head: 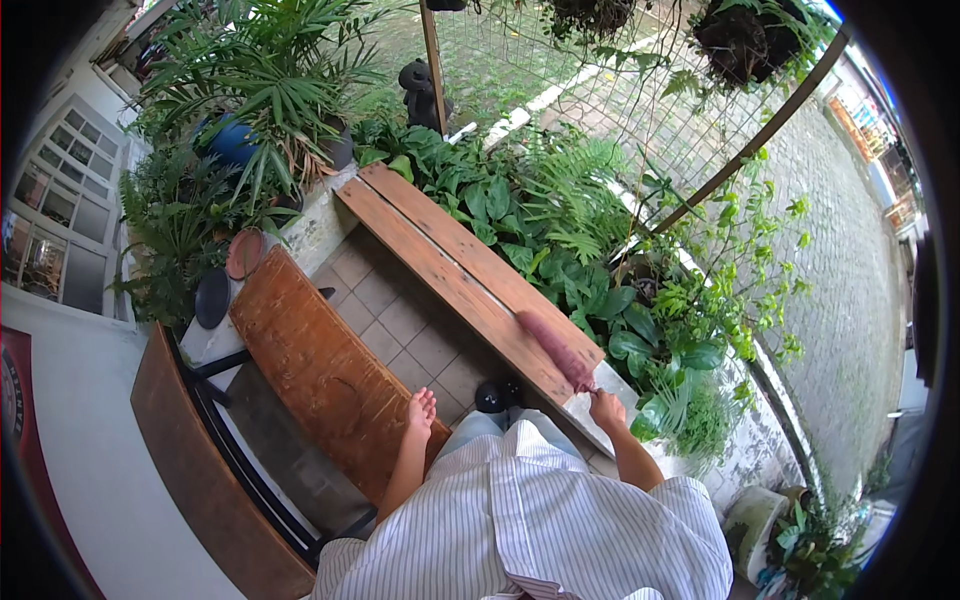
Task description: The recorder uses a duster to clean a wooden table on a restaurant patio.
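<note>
My right hand (607, 411) grips the handle end of a reddish-brown duster (556, 349). The duster's long, soft head rests along the near end of a wooden two-plank bench (450, 262), a narrow gap running between the planks. Nothing is held in my left hand (422, 411), which hovers by the edge of a worn wooden table (322, 345) with its fingers loosely curled and apart.
Leafy plants (555, 225) grow tight against the bench's far side, below a wire mesh fence (600, 97). Hanging pots (742, 45) are overhead. Left of the table stands a brown backrest (210, 480) on a black metal frame. Tiled floor (390, 322) separates table and bench.
</note>
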`<state>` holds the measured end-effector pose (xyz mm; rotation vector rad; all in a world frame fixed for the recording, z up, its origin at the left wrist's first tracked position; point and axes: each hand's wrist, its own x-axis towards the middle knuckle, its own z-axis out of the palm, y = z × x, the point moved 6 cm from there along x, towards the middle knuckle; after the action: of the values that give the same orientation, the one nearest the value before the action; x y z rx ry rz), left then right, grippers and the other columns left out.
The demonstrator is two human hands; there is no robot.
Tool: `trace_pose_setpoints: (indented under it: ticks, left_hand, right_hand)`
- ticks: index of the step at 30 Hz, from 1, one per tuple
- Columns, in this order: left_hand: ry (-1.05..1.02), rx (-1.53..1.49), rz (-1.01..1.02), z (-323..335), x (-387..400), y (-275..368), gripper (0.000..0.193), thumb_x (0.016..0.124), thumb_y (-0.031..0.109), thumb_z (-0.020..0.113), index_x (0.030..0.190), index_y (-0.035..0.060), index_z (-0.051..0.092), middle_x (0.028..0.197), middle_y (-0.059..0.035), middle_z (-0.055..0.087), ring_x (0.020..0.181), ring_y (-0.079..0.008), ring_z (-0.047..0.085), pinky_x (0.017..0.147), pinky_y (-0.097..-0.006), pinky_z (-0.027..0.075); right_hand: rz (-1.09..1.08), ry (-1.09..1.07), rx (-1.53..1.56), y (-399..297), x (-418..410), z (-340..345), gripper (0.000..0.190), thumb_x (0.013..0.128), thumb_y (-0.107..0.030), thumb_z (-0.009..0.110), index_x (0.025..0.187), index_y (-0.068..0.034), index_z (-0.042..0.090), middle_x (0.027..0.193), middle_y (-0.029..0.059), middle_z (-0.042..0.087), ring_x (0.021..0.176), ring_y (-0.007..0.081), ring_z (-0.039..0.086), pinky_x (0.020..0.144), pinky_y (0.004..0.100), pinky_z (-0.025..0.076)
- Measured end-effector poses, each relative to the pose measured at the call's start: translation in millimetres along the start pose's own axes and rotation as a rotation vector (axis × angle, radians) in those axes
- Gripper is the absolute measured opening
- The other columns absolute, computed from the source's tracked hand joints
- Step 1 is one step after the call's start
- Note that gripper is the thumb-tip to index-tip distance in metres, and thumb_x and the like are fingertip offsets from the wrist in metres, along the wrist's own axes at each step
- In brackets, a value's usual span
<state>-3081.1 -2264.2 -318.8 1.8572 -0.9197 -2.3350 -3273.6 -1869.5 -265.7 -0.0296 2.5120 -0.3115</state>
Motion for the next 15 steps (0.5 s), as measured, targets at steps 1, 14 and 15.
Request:
trace_pose_setpoints:
  ticks: [1, 14, 15]
  left_hand:
    - [-0.026, -0.024, 0.004, 1.0, -0.8, 1.9, 0.027, 0.078, 0.027, 0.057, 0.103, 0.0175, 0.053, 0.097, 0.0055, 0.055, 0.082, -0.0085, 0.051, 0.069, -0.0237, 0.039]
    - [-0.113, 0.078, -0.019, 6.7, 10.9, 9.7, 0.027, 0.079, 0.027, 0.055, 0.104, 0.0181, 0.053, 0.097, 0.0065, 0.055, 0.083, -0.0074, 0.05, 0.069, -0.0228, 0.039]
    - [-0.134, 0.068, -0.007, 8.3, 9.7, 12.3, 0.027, 0.079, 0.027, 0.055, 0.104, 0.0179, 0.052, 0.097, 0.0065, 0.055, 0.083, -0.0074, 0.051, 0.069, -0.0227, 0.039]
  right_hand:
    - [0.013, -0.005, 0.007, 0.6, -0.8, 10.0, 0.032, 0.085, -0.032, 0.04, 0.098, -0.006, 0.055, 0.09, 0.0235, 0.058, 0.086, 0.0404, 0.055, 0.073, 0.048, 0.044]
    - [0.11, 0.071, 0.041, 16.3, -21.0, 27.3, 0.029, 0.085, -0.027, 0.043, 0.1, -0.007, 0.057, 0.09, 0.0215, 0.059, 0.087, 0.0376, 0.056, 0.076, 0.0458, 0.044]
    - [0.076, 0.041, 0.008, 16.3, -21.8, 29.5, 0.029, 0.085, -0.027, 0.043, 0.099, -0.007, 0.057, 0.089, 0.0216, 0.059, 0.087, 0.0378, 0.056, 0.076, 0.0458, 0.044]
